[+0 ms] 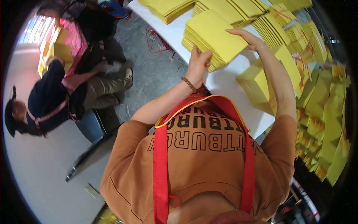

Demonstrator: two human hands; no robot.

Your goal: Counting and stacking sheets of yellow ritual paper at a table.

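A thick fanned stack of flat yellow paper pieces [216, 35] is between my two hands at the white table, its layered edges facing left and toward me. My right hand [249, 39] grips the stack's right side; the thumb lies along the top sheet and the other fingers are mostly hidden. At the near left edge, my left hand [199, 62] holds the layers with thumb raised and fingers curled in against them. Whether the stack rests on the table or is slightly lifted, I cannot tell.
More yellow paper stacks [238, 11] cover the far side of the white table [223, 80]. A large yellow bundle [257, 84] stands near my right forearm. Red-tied yellow bundles [298, 37] crowd the right. Red strings [158, 41] hang at the table's left edge. Another person [52, 93] works at left.
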